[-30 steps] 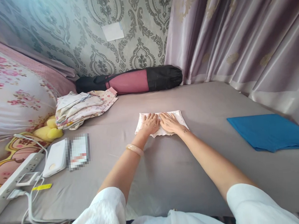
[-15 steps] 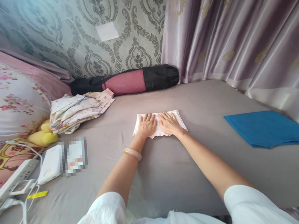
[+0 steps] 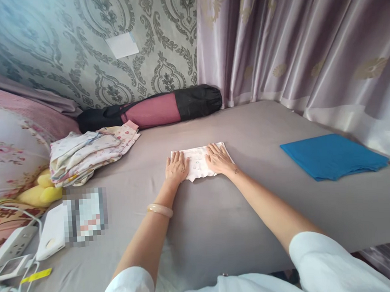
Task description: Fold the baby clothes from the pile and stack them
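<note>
A small folded piece of light pink patterned cloth (image 3: 198, 163) lies flat on the grey sheet (image 3: 226, 223), its near edge wavy. My left hand (image 3: 177, 167) rests flat on its left end, fingers stretched out and pointing away from me. On the right part of the same cloth my right hand (image 3: 219, 159) presses flat, fingers spread. The middle of the cloth shows between the two hands. A pale bangle (image 3: 159, 210) circles my left forearm.
A folded blue cloth (image 3: 332, 155) lies to the right. On the left are a pile of patterned clothes (image 3: 90, 154), a yellow plush toy (image 3: 42, 190), a white power strip (image 3: 14, 247) with cables and a white device (image 3: 53, 231). A black and pink long bag (image 3: 156, 109) lies along the wall.
My hands have moved apart over the cloth, the left one sliding to its left end, so more of its middle shows. The view has turned slightly to the right.
</note>
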Motion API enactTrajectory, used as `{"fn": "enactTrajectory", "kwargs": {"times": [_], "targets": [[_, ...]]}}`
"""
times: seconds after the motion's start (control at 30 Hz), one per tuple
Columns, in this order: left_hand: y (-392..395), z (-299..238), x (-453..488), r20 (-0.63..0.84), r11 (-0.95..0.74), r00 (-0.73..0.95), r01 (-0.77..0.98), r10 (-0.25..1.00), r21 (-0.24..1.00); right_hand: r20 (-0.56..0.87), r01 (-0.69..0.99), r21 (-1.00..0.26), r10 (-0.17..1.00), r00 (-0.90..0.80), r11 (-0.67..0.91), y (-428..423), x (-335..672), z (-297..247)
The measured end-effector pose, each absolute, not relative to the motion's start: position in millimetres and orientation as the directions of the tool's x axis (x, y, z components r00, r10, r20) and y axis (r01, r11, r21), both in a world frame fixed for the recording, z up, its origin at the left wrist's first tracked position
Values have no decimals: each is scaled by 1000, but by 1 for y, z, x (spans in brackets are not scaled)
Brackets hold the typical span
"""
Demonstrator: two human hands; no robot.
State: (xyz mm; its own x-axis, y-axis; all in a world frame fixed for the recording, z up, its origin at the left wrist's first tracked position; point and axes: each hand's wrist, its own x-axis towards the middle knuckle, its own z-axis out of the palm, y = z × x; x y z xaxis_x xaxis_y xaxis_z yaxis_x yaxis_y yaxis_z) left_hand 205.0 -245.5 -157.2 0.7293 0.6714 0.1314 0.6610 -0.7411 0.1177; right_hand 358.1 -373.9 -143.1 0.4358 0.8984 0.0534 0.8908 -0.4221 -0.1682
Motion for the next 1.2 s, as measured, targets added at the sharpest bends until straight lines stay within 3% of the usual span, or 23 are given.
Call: {"fn": "enactTrajectory", "kwargs": {"times": [0.43, 0.63, 0.83, 1.2], "targets": [[-246, -153, 203, 86, -728, 726, 663, 682, 174, 23, 888, -184, 901, 433, -422, -374, 360, -142], [-246, -152, 185, 131, -710, 698, 687, 704, 154, 42, 857, -171, 865, 499, -486, -385, 374, -137], [-243, -161, 175, 117, -675, 668, 702, 735, 226, -15, 818, -195, 835, 549, -541, -388, 382, -149], [-237, -167, 170, 334, -699, 615, 617, 715, 362, -40, 818, -119, 826, 562, -562, -382, 375, -138]]}}
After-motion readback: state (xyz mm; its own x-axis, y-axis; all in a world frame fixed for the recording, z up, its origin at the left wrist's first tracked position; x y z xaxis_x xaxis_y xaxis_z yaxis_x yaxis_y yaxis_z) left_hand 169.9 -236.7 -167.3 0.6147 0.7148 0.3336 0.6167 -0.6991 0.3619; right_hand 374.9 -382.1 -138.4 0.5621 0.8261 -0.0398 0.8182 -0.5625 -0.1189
